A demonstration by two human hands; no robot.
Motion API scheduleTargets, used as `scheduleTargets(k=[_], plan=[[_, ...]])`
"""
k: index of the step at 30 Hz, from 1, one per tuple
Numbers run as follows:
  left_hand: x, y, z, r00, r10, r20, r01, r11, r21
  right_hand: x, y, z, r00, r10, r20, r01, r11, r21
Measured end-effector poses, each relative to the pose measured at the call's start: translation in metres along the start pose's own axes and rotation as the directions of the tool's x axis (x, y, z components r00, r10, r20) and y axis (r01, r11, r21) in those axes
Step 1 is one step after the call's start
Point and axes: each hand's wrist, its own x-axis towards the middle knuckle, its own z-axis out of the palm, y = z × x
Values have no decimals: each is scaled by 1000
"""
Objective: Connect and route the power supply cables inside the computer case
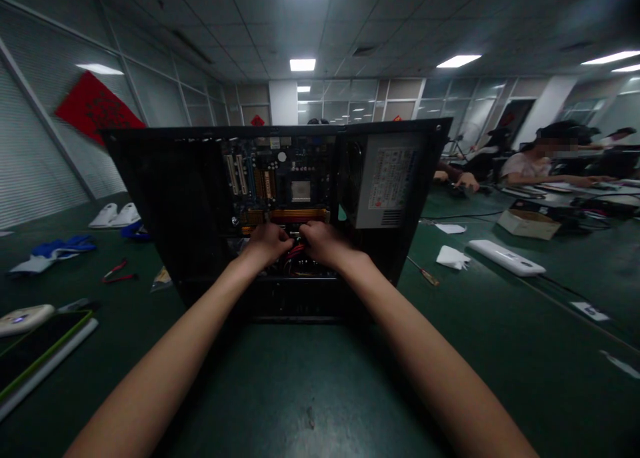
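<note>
A black computer case lies on its side or stands with its open face toward me. Inside it are a motherboard with a square processor, orange memory slots and, at the right, a silver power supply. My left hand and my right hand both reach in just below the memory slots. Their fingers are pinched close together, and what is between them is hidden. Red and black cables run right beneath the fingertips.
Pliers with red handles, blue gloves and a phone lie left on the green table. At the right are a screwdriver, a white power strip and a cardboard box. Other people sit farther right.
</note>
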Motion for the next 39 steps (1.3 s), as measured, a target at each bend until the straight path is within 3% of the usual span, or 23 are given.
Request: scheduleTargets(k=[13,27,39], plan=[[0,-3,3,992,25,-125,-17,998,66,5,7,10,998,-37,-45,37,999,8],[-3,4,2,990,34,-134,-26,998,57,-1,4,4,1000,-23,-19,23,999,-22],[2,1,8,991,51,-127,-45,998,51,0,6,12,999,-37,-11,36,998,-44]])
